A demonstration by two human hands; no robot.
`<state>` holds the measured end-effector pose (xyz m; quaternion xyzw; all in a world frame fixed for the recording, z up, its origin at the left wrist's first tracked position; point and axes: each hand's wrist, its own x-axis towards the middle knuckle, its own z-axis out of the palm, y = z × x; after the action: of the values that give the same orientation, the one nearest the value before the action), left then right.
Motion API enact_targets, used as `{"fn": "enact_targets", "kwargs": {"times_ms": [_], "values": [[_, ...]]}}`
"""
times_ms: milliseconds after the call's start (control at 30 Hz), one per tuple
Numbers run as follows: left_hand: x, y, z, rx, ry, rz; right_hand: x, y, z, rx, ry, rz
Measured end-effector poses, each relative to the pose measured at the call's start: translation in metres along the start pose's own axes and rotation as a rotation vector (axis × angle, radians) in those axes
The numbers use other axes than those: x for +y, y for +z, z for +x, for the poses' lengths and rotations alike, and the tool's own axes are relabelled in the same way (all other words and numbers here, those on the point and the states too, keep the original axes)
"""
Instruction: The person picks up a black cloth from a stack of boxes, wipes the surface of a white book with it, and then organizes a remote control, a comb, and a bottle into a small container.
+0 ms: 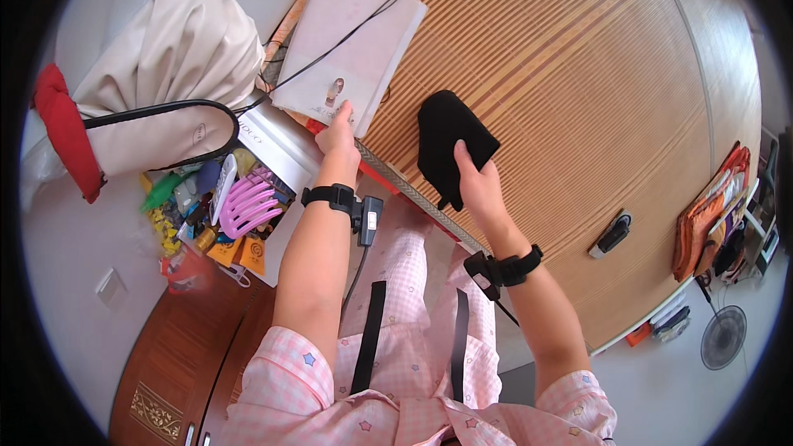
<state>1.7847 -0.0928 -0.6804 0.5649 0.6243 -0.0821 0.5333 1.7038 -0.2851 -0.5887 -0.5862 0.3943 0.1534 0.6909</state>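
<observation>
My left hand [338,142] grips the near edge of a pale, flat booklet [351,33] with a small picture near its lower edge. The thumb lies on top, and the other fingers are mostly hidden. Over the booklet runs a thin black cable [334,44]. In my right hand [481,184] is a black, flat pouch-like thing [450,136], with the thumb on its upper face and the remaining fingers beneath. It is over the striped mat, right of the booklet. Both wrists wear black straps with small devices.
A striped bamboo mat [570,74] covers the bed; a small black-and-silver device [611,234] lies on it. At left, a cream bag [178,49] stands beside a crowded open drawer with a pink claw-shaped thing [249,203]. Folded orange cloths [702,227] and a round fan [724,337] are at right.
</observation>
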Motion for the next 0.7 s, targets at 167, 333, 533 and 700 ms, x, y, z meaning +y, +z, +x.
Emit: {"fn": "enact_targets", "kwargs": {"times_ms": [167, 333, 533, 700], "values": [[0.006, 0.001, -0.007, -0.158, -0.144, -0.132, 0.001, 0.001, -0.003, 0.001, 0.043, -0.125], [0.004, -0.002, 0.004, -0.255, -0.262, -0.209, 0.012, -0.009, -0.001, 0.012, 0.007, -0.120], [0.014, -0.007, 0.000, -0.297, -0.305, -0.318, 0.025, -0.016, -0.001, 0.045, 0.004, -0.103], [0.018, -0.011, -0.036, -0.420, -0.145, -0.359, 0.022, -0.023, -0.008, -0.006, -0.051, 0.035]]}}
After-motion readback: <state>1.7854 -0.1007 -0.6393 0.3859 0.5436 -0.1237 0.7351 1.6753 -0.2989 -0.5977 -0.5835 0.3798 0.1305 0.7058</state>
